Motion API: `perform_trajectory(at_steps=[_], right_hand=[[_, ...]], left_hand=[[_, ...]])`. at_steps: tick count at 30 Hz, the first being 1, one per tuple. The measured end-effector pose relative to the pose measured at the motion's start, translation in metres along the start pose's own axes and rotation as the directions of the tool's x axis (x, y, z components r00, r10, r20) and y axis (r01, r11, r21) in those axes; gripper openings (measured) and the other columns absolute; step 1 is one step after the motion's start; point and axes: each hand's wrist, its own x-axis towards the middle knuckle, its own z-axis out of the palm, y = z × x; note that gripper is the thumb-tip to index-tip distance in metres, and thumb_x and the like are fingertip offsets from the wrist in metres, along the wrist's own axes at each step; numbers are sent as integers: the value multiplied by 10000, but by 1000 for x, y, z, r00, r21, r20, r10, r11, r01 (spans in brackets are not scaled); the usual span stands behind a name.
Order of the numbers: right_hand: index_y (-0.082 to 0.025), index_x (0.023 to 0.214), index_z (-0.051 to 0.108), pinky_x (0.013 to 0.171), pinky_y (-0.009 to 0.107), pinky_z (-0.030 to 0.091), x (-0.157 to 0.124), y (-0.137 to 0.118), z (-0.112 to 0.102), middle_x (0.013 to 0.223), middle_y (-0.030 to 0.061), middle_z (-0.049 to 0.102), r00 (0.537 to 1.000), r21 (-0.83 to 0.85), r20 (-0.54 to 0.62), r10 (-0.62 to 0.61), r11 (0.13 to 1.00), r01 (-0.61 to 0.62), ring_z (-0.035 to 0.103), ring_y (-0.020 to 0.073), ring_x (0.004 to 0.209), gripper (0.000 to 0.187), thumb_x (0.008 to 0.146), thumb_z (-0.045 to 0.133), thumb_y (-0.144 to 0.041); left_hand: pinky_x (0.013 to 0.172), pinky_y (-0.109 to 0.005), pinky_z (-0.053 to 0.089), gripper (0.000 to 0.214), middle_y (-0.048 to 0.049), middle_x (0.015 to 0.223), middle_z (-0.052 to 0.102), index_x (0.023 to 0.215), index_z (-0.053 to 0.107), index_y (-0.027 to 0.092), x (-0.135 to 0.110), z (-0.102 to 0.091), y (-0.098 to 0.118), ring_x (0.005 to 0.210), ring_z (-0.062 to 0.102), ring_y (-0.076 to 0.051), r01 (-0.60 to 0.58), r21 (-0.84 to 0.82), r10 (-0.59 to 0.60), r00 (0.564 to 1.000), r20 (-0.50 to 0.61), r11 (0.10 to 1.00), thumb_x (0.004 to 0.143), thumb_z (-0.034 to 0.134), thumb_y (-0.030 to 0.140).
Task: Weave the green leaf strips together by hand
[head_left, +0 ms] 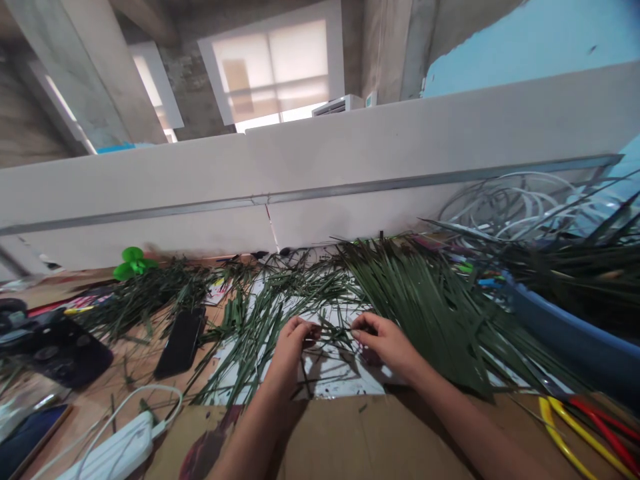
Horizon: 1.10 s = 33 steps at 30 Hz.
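1. Right at the centre of the action, a few thin palm-leaf strips (334,331) are crossed and pinched between both sets of fingers, held up just over the paper.
2. The left hand (295,345) is curled in, fingertips clenched on the strips from one side; the right hand (385,344) comes in from the other, thumb and fingers closed on them too. Neither hand looks released, though the exact grip is partly hidden.
3. What's happening now: a small, close pinching job, with the two hands nearly meeting. The loose ends spread out on both sides, so this calls for a steady hold from both hands.
4. Just under the fingers lies a stained white paper sheet (327,373), with brown cardboard (345,437) nearer the wrists.
5. Beyond the right fingers, a broad fan of long dark-green palm strips (425,313) covers the paper; more scattered strips (265,320) lie beyond the left.
6. Further left on the wooden tabletop (140,363) sit a black smartphone (181,342) and a white power bank (120,453) with its cable.
7. Far right of the fingers, a blue tub (565,333) holds more leaves, and yellow and red cords (575,427) poke in at the edge.
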Motion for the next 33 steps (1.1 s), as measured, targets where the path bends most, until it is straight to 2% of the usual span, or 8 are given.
perform_trajectory(at_steps=[2,4,9,13,16,26,29,33], right_hand=[[-219,740,546,379,225,288,1,0,-1,572,-71,494,1000,52,20,12,999,-13,396,85,384,233,698,674,-410],[-218,717,538,371,225,293,2,-1,-2,552,-76,478,998,82,48,29,996,-33,388,81,374,264,681,692,-429],[-201,729,599,371,229,305,2,-2,-5,538,-70,478,994,72,81,79,994,-85,402,85,382,297,655,725,-460],[-191,695,629,377,219,297,1,-1,-4,535,-62,462,996,56,57,70,996,-73,395,85,422,276,629,742,-434],[-191,679,635,371,220,307,1,-1,-5,546,-51,474,997,28,48,63,998,-64,399,91,434,247,630,737,-410],[-195,637,641,384,216,368,-2,-7,-9,566,-36,496,1000,-118,10,-13,993,15,396,103,477,158,672,677,-344],[-191,632,652,400,213,372,-2,-5,-11,584,-27,514,999,-159,1,-50,986,49,428,109,494,143,687,676,-322],[-189,667,678,407,222,379,0,0,-12,691,1,586,994,-184,-21,-110,977,104,481,107,487,123,709,667,-304]], left_hand=[[714,-270,462,138,-75,944,739,701,559,183,1,-1,1,787,649,-163,1,-61,-2,1000,-9,998,713,643,292],[761,-297,483,162,-99,1023,742,712,529,186,2,-1,1,810,670,-173,16,-140,-17,1000,-7,990,708,644,300],[755,-306,501,199,-78,848,746,733,534,175,0,3,3,712,674,-163,69,-297,-61,998,34,953,702,680,306],[725,-302,514,244,12,675,641,715,516,188,-1,4,1,740,677,-182,61,-320,-62,998,9,945,676,710,330],[702,-290,514,278,49,624,565,698,478,199,2,3,-3,666,638,-149,41,-309,-49,999,-21,950,667,719,335],[644,-240,484,298,72,580,501,668,461,205,2,4,-3,583,574,-103,25,-256,-45,997,-70,966,670,729,335],[652,-250,488,330,72,580,500,669,472,201,1,2,-1,583,582,-110,50,-247,-65,997,-52,968,654,760,362],[634,-229,457,362,32,652,567,690,536,172,2,-4,4,658,625,-132,114,-202,-106,993,48,973,660,803,413]])
